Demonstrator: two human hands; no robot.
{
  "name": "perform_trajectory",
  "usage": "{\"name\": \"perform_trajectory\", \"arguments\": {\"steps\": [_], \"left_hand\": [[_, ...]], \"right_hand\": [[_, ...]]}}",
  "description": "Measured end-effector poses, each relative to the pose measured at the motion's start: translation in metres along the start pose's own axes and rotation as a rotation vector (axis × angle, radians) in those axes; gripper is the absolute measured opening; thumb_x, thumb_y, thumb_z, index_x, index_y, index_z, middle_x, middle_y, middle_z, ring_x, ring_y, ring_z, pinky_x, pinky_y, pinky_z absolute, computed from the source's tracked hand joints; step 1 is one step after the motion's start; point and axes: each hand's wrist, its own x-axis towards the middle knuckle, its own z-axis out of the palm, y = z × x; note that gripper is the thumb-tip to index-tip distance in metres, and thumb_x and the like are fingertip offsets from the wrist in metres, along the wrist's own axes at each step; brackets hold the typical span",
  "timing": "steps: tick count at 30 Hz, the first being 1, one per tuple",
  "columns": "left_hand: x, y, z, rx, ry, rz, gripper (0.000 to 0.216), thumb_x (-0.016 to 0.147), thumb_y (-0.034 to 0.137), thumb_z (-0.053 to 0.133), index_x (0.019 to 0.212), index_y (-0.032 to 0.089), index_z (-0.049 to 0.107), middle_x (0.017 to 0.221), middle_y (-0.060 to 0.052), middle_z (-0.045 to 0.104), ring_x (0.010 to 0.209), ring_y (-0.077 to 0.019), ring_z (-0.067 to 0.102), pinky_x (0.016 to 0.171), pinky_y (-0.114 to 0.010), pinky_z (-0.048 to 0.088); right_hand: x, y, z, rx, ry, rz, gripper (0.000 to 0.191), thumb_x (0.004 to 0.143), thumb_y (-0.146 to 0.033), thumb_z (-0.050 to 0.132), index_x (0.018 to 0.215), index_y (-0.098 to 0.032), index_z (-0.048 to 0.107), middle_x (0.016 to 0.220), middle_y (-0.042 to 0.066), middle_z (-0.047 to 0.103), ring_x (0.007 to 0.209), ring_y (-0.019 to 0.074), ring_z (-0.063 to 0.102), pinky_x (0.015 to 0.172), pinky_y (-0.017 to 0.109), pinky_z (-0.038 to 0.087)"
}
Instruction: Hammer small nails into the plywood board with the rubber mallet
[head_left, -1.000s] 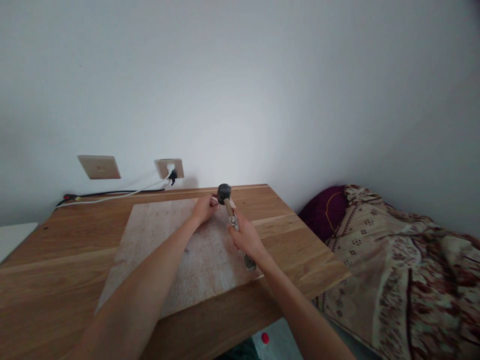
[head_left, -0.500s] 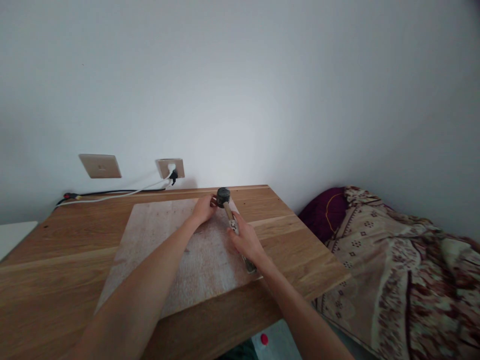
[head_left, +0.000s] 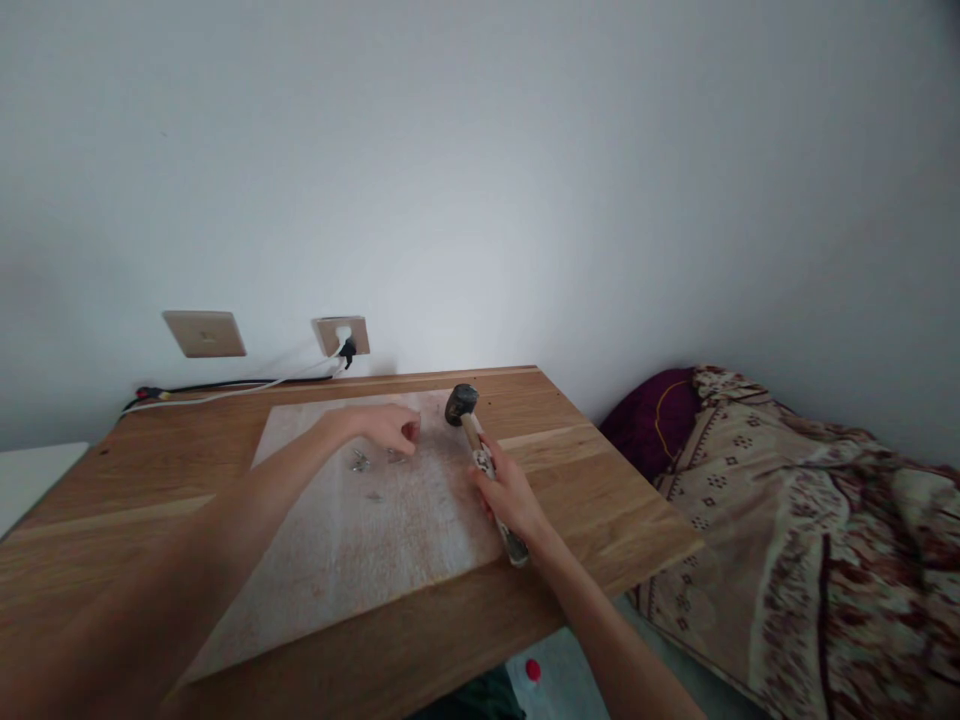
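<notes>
My right hand (head_left: 508, 494) is closed round the wooden handle of a hammer (head_left: 475, 443). The hammer's dark head rests low over the far right part of a pale board (head_left: 360, 540) that lies on the wooden table (head_left: 615, 520). My left hand (head_left: 384, 426) hovers over the board to the left of the hammer head, fingers curled downward in a pinch. A few small metal nails (head_left: 361, 461) lie on the board just under and in front of that hand. Whether the fingers hold a nail is too small to make out.
Two wall plates, one with a plug (head_left: 343, 338) and cables (head_left: 225, 388) running along the table's back edge. A bed with a patterned blanket (head_left: 795, 540) and a purple pillow (head_left: 645, 420) stands to the right. A small red object (head_left: 532, 669) lies on the floor below the table.
My left hand left the hammer head and moved left over the nails. The hammer shifted slightly right and its head came down toward the board. The view shifted a little.
</notes>
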Motion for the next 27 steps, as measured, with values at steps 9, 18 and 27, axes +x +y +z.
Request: {"name": "perform_trajectory", "arguments": {"steps": [9,18,27], "left_hand": [[-0.019,0.005,0.016,-0.086,0.034,0.081,0.012,0.060,0.013,0.073,0.059,0.023,0.067,0.060,0.005,0.064,0.059,-0.0147,0.058,0.058,-0.025,0.043],[0.023,-0.027,0.022,-0.386,0.652,-0.020,0.025,0.077,0.018,0.067,0.100,0.018,0.075,0.084,-0.003,0.079,0.080,-0.0188,0.073,0.079,-0.030,0.056],[0.039,-0.035,0.038,-0.387,0.696,-0.071,0.009,0.077,0.015,0.072,0.084,0.019,0.075,0.086,-0.004,0.080,0.084,-0.0197,0.075,0.086,-0.033,0.059]], "right_hand": [[-0.004,0.007,0.004,0.114,0.034,0.056,0.077,0.090,-0.034,0.054,0.161,-0.010,0.037,0.049,-0.010,0.050,0.038,0.0141,0.048,0.037,0.021,0.039],[-0.004,0.007,0.003,0.131,0.018,0.032,0.075,0.091,-0.033,0.054,0.160,-0.008,0.039,0.048,-0.011,0.049,0.037,0.0130,0.045,0.037,0.020,0.038],[-0.005,0.004,0.003,0.173,0.017,0.045,0.076,0.088,-0.033,0.055,0.159,-0.009,0.040,0.051,-0.011,0.049,0.037,0.0120,0.044,0.036,0.020,0.037]]}}
